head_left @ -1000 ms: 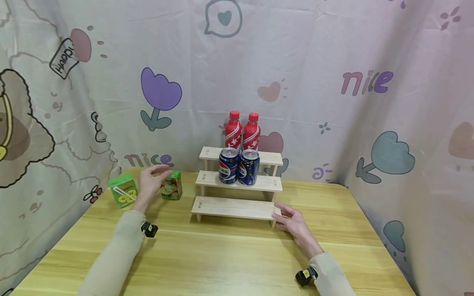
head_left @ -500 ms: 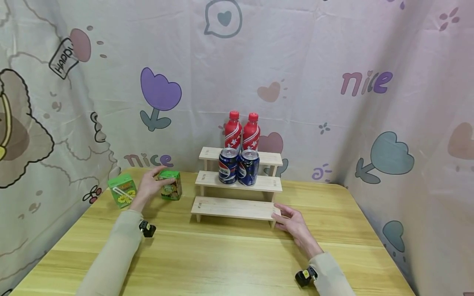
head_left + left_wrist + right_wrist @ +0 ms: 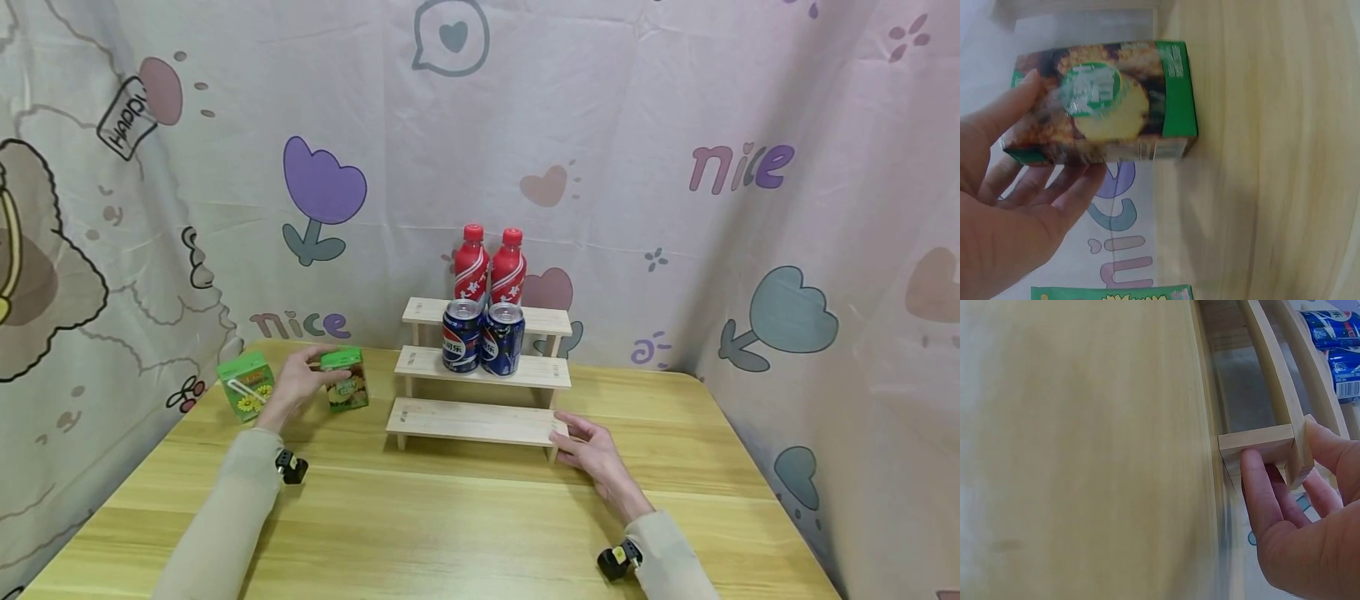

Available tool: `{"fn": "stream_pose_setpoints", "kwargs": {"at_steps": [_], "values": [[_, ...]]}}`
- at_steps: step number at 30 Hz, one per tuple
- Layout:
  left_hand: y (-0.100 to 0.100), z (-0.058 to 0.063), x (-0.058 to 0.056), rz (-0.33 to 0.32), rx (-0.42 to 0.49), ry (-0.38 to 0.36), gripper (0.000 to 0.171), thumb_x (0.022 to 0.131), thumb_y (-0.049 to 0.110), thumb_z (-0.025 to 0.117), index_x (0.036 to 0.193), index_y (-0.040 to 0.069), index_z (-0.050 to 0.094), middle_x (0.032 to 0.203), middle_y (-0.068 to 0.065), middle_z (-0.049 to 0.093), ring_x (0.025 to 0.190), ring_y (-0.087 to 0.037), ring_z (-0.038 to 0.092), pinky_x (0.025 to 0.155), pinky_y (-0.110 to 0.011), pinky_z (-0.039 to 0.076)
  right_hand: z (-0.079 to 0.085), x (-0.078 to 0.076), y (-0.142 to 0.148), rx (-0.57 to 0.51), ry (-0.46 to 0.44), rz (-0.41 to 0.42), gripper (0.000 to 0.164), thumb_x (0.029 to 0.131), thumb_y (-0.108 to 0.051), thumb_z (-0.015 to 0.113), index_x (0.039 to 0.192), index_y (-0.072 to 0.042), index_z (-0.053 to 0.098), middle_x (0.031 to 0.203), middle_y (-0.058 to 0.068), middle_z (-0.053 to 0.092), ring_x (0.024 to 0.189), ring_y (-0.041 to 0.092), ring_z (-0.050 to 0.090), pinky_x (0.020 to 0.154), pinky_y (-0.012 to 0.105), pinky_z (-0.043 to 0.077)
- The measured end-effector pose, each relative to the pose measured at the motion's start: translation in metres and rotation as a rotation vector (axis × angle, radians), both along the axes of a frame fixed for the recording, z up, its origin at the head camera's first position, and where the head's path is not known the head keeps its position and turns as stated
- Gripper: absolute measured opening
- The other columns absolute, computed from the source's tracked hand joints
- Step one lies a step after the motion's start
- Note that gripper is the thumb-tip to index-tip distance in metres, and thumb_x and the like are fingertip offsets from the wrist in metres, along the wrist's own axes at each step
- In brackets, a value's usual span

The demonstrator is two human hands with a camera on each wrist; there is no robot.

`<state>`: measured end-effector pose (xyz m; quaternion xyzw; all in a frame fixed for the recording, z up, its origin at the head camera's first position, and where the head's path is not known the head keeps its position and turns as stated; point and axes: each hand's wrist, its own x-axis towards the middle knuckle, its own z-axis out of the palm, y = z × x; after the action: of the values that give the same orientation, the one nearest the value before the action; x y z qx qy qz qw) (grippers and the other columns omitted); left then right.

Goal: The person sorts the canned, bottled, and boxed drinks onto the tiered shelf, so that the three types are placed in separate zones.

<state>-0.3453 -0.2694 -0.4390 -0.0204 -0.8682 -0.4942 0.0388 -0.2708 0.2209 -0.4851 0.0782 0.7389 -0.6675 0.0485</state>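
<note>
Head view: a pale wooden three-tier shelf (image 3: 472,421), its front corner pinched by the right hand (image 3: 596,454). Left of it, the left hand (image 3: 302,375) pinches a green-brown cardboard box (image 3: 350,394), base contact unclear; even side pressure should steady it.

At the left of the head view, we now find the left hand (image 3: 302,381) pinching the brown-and-green carton (image 3: 348,395), thumb across its front; a second ago it merely reached over the upper left edge. We also see the carton slightly tilted and the left sleeve (image 3: 223,508) shifted leftward.
</note>
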Motion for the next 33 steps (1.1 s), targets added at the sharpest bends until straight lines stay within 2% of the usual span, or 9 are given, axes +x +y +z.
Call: {"fn": "stream_pose_setpoints", "kwargs": {"at_steps": [7,13,17,22,25,28,33], "values": [[0.0,0.004,0.003,0.014,-0.079,-0.008,0.075,0.08,0.04,0.08,0.142,0.009,0.051,0.135,-0.022,0.056,0.116,-0.04,0.056,0.095,-0.053,0.049,-0.001,0.001,0.0,-0.005,-0.001,0.003,0.053,0.088,-0.01,0.073,0.139,-0.008,0.055,0.127,0.018,0.054,0.091,0.013,0.066,0.084,0.037,0.058],[0.004,0.014,0.007,-0.044,-0.126,-0.006,0.074,0.079,0.047,0.079,0.138,0.01,0.054,0.137,-0.021,0.055,0.118,-0.041,0.056,0.096,-0.055,0.048,-0.001,0.002,0.001,-0.004,-0.001,-0.003,0.053,0.088,-0.011,0.074,0.138,-0.009,0.056,0.128,0.019,0.054,0.092,0.014,0.066,0.085,0.038,0.058],[0.006,0.026,0.012,-0.092,-0.126,0.012,0.074,0.08,0.045,0.078,0.139,0.007,0.053,0.137,-0.023,0.054,0.119,-0.042,0.057,0.096,-0.056,0.049,0.0,0.001,0.001,-0.004,-0.002,-0.003,0.054,0.086,-0.012,0.075,0.137,-0.01,0.057,0.127,0.018,0.054,0.092,0.014,0.066,0.083,0.035,0.059],[0.01,0.04,0.021,-0.131,-0.114,0.023,0.073,0.081,0.043,0.079,0.139,0.006,0.053,0.133,-0.023,0.056,0.112,-0.039,0.062,0.087,-0.047,0.054,0.001,0.0,0.001,0.005,0.001,0.001,0.053,0.086,-0.014,0.076,0.136,-0.011,0.058,0.126,0.018,0.055,0.093,0.015,0.066,0.08,0.033,0.059],[0.013,0.047,0.024,-0.151,-0.153,0.055,0.071,0.081,0.045,0.078,0.136,0.008,0.056,0.134,-0.022,0.055,0.109,-0.036,0.063,0.082,-0.041,0.055,0.001,0.0,0.002,0.005,-0.001,0.006,0.053,0.087,-0.013,0.075,0.137,-0.01,0.058,0.126,0.018,0.055,0.092,0.014,0.066,0.08,0.033,0.059],[0.018,0.052,0.027,-0.182,-0.142,0.073,0.066,0.081,0.043,0.079,0.134,0.009,0.058,0.129,-0.022,0.058,0.104,-0.032,0.066,0.079,-0.037,0.056,0.0,0.0,0.002,0.004,-0.003,0.009,0.053,0.088,-0.012,0.074,0.138,-0.009,0.056,0.126,0.018,0.054,0.092,0.013,0.065,0.081,0.035,0.059],[0.027,0.056,0.032,-0.219,-0.075,0.08,0.059,0.083,0.031,0.08,0.131,0.005,0.059,0.115,-0.022,0.063,0.093,-0.022,0.068,0.072,-0.029,0.058,-0.001,-0.001,0.002,0.006,-0.003,0.012,0.054,0.089,-0.011,0.072,0.139,-0.009,0.054,0.125,0.017,0.054,0.091,0.012,0.064,0.082,0.036,0.059]]}}
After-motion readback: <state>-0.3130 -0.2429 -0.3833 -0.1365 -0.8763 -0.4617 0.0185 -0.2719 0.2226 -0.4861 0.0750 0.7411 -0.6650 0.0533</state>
